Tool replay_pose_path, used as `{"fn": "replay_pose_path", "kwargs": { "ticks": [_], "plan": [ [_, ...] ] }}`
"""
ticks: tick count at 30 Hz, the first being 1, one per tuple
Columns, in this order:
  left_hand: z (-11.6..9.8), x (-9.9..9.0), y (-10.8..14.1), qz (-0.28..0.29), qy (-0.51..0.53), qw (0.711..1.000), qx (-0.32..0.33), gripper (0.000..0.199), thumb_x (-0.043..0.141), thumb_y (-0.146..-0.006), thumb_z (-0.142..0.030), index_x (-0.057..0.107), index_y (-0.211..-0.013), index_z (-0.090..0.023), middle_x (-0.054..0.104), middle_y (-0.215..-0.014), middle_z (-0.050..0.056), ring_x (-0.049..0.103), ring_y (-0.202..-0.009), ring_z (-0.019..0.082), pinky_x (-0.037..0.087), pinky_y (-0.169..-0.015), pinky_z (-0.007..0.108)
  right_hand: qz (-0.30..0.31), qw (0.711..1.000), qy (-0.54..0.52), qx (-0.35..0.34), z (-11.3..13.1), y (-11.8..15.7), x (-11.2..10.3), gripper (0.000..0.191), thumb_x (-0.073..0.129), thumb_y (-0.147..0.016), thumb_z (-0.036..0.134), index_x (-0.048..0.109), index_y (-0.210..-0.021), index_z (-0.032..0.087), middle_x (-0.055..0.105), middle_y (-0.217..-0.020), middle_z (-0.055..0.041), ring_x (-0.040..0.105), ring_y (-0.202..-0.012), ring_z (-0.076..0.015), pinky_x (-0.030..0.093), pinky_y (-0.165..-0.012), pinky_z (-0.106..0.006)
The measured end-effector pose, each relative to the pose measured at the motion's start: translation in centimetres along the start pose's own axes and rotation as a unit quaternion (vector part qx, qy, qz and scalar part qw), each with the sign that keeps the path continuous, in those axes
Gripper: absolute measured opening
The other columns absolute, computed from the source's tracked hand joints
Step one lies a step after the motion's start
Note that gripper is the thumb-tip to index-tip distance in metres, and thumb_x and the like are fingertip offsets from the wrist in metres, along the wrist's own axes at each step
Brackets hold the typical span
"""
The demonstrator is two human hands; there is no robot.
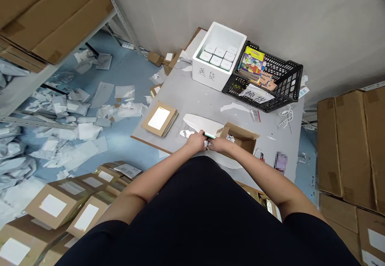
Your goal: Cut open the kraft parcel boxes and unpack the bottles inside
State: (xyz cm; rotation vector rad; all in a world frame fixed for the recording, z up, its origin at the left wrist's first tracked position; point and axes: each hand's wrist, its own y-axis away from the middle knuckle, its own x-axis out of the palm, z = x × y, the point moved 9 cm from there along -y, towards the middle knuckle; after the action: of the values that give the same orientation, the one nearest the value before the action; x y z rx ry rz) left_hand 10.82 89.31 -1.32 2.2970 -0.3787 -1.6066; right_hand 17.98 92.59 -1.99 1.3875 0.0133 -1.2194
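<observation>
Close to my body at the table's near edge, my left hand (197, 141) is closed on a small white-and-green item (209, 136), mostly hidden by the fingers. Its exact kind does not show. My right hand (219, 145) meets the left one there, its fingers bent in against the same item and some crumpled whitish material below it. Just beyond the right hand stands an open cardboard box (248, 133) with a small printed item (230, 138) inside. Torn white paper (201, 124) lies flat beyond the left hand.
On the grey table stand a white foam box (207, 73) holding several small white boxes and a black crate (288, 79) with colourful booklets. Flat cardboard mailers (160, 117) are stacked left. Cartons (60, 202) crowd the lower left; paper scraps (87, 131) litter the floor.
</observation>
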Motion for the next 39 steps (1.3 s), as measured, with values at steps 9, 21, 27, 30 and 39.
{"fn": "replay_pose_path", "kwargs": {
  "ticks": [9, 21, 27, 30, 39],
  "plan": [
    [-0.4, -0.8, -0.5, 0.032, -0.007, 0.999, 0.002, 0.056, 0.072, -0.065, -0.038, 0.059, -0.116, -0.018, 0.053, -0.116, 0.014, 0.062, -0.094, 0.03, 0.049, -0.077, 0.037, -0.005, 0.998, -0.055, -0.026, -0.6, 0.1, 0.4, 0.037, 0.049, -0.086, 0.036, 0.056, -0.118, 0.019, 0.071, -0.104, -0.0112, 0.066, -0.084, -0.0234, 0.044, -0.066, -0.028],
    [-0.6, -0.4, -0.6, 0.06, -0.016, 0.998, 0.009, 0.054, 0.072, -0.066, -0.037, 0.058, -0.115, -0.02, 0.056, -0.109, 0.013, 0.064, -0.091, 0.031, 0.049, -0.074, 0.038, 0.0, 0.992, -0.113, -0.048, -1.1, -0.1, 1.7, 0.028, 0.05, -0.092, 0.031, 0.052, -0.116, 0.019, 0.07, -0.089, -0.0065, 0.065, -0.074, -0.0177, 0.04, -0.064, -0.023],
    [-0.7, -0.3, -0.8, 0.067, -0.015, 0.998, 0.009, 0.054, 0.071, -0.068, -0.04, 0.058, -0.116, -0.02, 0.056, -0.111, 0.013, 0.064, -0.092, 0.031, 0.048, -0.075, 0.037, -0.011, 0.992, -0.111, -0.059, -1.5, -0.5, 1.9, 0.025, 0.053, -0.091, 0.03, 0.052, -0.114, 0.02, 0.07, -0.087, -0.0069, 0.065, -0.077, -0.0197, 0.041, -0.064, -0.024],
    [-0.8, -0.5, -0.8, 0.069, -0.02, 0.997, 0.012, 0.052, 0.071, -0.069, -0.04, 0.058, -0.115, -0.02, 0.057, -0.11, 0.013, 0.064, -0.092, 0.031, 0.049, -0.075, 0.037, -0.001, 0.989, -0.136, -0.057, -1.8, -0.6, 2.2, 0.025, 0.052, -0.091, 0.029, 0.051, -0.115, 0.02, 0.07, -0.081, -0.0043, 0.065, -0.073, -0.0187, 0.042, -0.064, -0.024],
    [-1.1, -0.7, -0.9, 0.075, -0.027, 0.996, 0.027, 0.052, 0.071, -0.067, -0.038, 0.057, -0.114, -0.02, 0.056, -0.11, 0.013, 0.064, -0.092, 0.031, 0.049, -0.075, 0.038, -0.007, 0.981, -0.183, -0.059, -2.1, -0.5, 2.5, 0.027, 0.054, -0.091, 0.024, 0.05, -0.118, 0.022, 0.071, -0.079, -0.0011, 0.066, -0.076, -0.0172, 0.044, -0.069, -0.023]
  ]
}}
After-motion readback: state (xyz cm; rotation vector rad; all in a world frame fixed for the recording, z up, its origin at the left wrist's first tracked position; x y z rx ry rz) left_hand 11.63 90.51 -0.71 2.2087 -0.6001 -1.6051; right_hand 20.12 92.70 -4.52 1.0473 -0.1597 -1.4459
